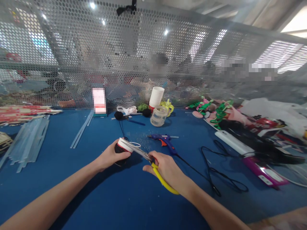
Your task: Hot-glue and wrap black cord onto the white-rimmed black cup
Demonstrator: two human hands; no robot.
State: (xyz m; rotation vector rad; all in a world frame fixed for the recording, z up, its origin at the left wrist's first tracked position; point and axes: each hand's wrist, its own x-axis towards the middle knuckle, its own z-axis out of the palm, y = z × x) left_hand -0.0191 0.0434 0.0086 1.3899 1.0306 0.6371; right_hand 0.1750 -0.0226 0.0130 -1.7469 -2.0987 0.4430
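Observation:
My left hand [112, 157] is closed round a paper cup [125, 145], white with a red band at the top and black yarn lower down. My right hand [166, 166] grips scissors [161, 179] with yellow handles. Their metal blades reach left to the white rim of the cup. From that rim a narrow white strip [136, 144] curls out beside the blades. A thin black strand runs from near the cup back to a black yarn ball [118, 115]. The cup's lower part is partly hidden by my left fingers.
Beyond my right hand lies a blue glue gun [165, 140] with its cord trailing right. Further back stand a clear jar [159, 116] and stacked white cups [157, 95]. Glue sticks [30, 137] lie left; a purple-and-white power strip [261, 171] lies right. Another person's arm [285, 218] shows lower right.

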